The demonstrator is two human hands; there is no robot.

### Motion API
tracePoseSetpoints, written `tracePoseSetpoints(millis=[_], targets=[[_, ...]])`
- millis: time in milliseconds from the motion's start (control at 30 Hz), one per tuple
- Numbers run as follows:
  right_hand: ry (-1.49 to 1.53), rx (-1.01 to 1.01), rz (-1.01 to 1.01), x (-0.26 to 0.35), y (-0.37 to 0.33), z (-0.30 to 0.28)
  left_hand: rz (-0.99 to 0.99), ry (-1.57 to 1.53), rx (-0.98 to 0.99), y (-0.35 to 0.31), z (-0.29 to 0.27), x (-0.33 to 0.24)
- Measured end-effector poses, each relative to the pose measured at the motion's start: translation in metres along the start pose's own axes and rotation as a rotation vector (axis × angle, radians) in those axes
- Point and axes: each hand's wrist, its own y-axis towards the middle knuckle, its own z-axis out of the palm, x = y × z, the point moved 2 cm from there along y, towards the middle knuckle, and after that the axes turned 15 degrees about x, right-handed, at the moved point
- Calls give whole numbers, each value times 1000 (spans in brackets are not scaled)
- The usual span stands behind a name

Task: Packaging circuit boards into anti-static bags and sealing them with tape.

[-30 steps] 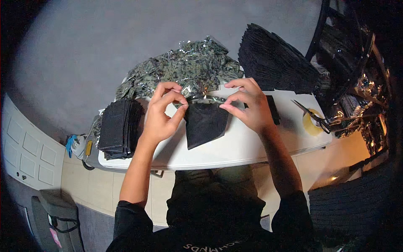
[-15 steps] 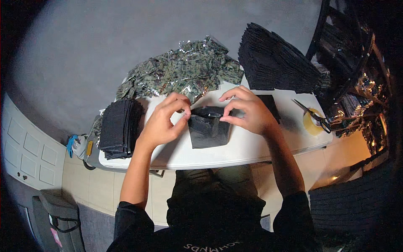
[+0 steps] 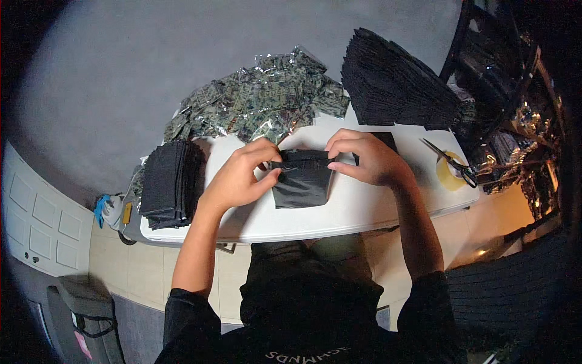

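Note:
A black cloth piece (image 3: 301,185) hangs or stands just above the white table, its front glossy like clear plastic and its top edge folded into a band. My left hand (image 3: 245,173) pinches the upper left corner between thumb and fingers. At the upper right corner, my right hand (image 3: 367,156) is closed in a pinch on the same piece. Behind my right hand lies another flat black piece (image 3: 383,142), partly covered by that hand.
A stack of black cloth pieces (image 3: 173,185) stands at the table's left. Camouflage pieces in clear plastic (image 3: 254,94) are heaped at the back, beside a tall leaning black stack (image 3: 394,82). Scissors (image 3: 451,162) rest on a tape roll (image 3: 450,177) at the right. The white table's front edge (image 3: 291,235) curves before me.
The opening at the top of the black piece has drawn closed into a flat folded band. My right fingers have shifted slightly right and curled in closer at the corner.

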Motion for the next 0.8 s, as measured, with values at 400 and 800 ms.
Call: tracePoseSetpoints(millis=[400, 800], targets=[[5, -74, 4, 19, 7, -2, 86, 6, -28, -1, -6, -3], [-18, -79, -17, 18, 5, -2, 94, -32, -46, -3, -8, -9]])
